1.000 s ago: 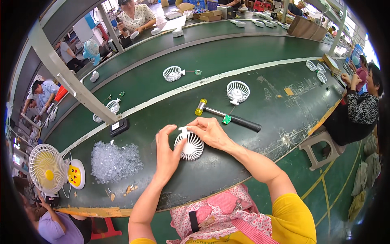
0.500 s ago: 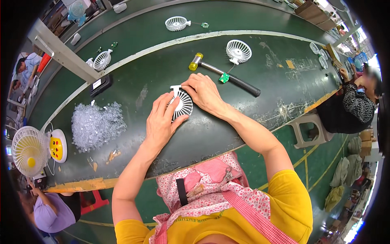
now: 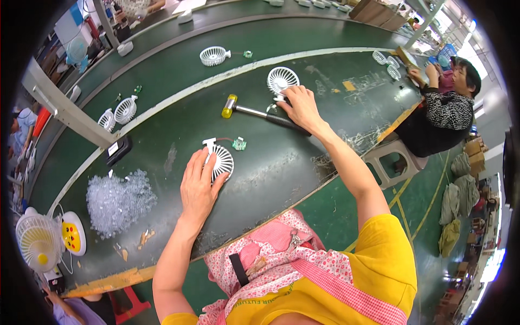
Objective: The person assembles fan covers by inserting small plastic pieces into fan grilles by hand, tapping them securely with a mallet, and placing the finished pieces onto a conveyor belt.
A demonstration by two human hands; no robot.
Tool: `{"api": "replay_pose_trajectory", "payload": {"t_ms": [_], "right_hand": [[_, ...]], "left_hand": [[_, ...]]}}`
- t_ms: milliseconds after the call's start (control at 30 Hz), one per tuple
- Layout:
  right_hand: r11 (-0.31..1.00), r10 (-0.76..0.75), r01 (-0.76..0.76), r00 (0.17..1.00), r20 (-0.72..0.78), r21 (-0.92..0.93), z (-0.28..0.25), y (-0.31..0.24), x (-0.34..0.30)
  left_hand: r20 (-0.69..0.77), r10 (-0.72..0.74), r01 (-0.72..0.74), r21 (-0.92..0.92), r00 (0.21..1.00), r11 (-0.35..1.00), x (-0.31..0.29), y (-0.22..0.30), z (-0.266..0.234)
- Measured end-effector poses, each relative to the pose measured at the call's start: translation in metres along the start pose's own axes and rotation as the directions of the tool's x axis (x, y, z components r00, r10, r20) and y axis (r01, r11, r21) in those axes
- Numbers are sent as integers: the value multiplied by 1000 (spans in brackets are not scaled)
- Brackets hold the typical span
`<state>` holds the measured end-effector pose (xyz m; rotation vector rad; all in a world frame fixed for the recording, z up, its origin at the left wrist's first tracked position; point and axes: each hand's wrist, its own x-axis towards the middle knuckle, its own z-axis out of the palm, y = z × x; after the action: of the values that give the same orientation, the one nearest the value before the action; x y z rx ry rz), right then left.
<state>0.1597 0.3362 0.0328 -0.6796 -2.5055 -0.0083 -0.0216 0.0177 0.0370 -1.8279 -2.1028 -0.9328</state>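
Under my left hand (image 3: 198, 183) lies a round white fan head (image 3: 222, 164) with a slatted grille; the fingers and thumb grip its left and lower edge. A short wire joins its neck to a small green circuit board (image 3: 239, 143) on the table. Farther off to the right, my right hand (image 3: 301, 108) has its fingertips closed at the neck of a second white fan head (image 3: 283, 80), partly covering that neck. A mallet (image 3: 253, 112) with a yellow head and dark grip lies just left of that hand, its handle end passing under my wrist.
A heap of clear small plastic pieces (image 3: 119, 201) and a black box (image 3: 118, 150) lie on the left. A desk fan (image 3: 39, 242) stands at the left edge. More fan heads (image 3: 215, 56) sit on the green belt beyond. A co-worker (image 3: 441, 111) sits at the right.
My right hand has left the near fan head and reached away to the far one. The near one's wired green board now shows beside it. My left hand stays on it; the view has shifted.
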Motion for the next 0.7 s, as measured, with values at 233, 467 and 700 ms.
{"api": "replay_pose_trajectory", "payload": {"t_ms": [233, 467, 700], "right_hand": [[926, 99, -97, 995, -13, -364, -1, 39, 29], [987, -158, 161, 984, -81, 19, 75, -38, 157], [950, -282, 267, 956, 78, 163, 155, -175, 238]], "left_hand": [[-43, -18, 19, 37, 999, 999, -7, -2, -3], [-88, 72, -66, 73, 993, 995, -1, -8, 0], [-71, 74, -67, 102, 995, 993, -11, -12, -6]]}}
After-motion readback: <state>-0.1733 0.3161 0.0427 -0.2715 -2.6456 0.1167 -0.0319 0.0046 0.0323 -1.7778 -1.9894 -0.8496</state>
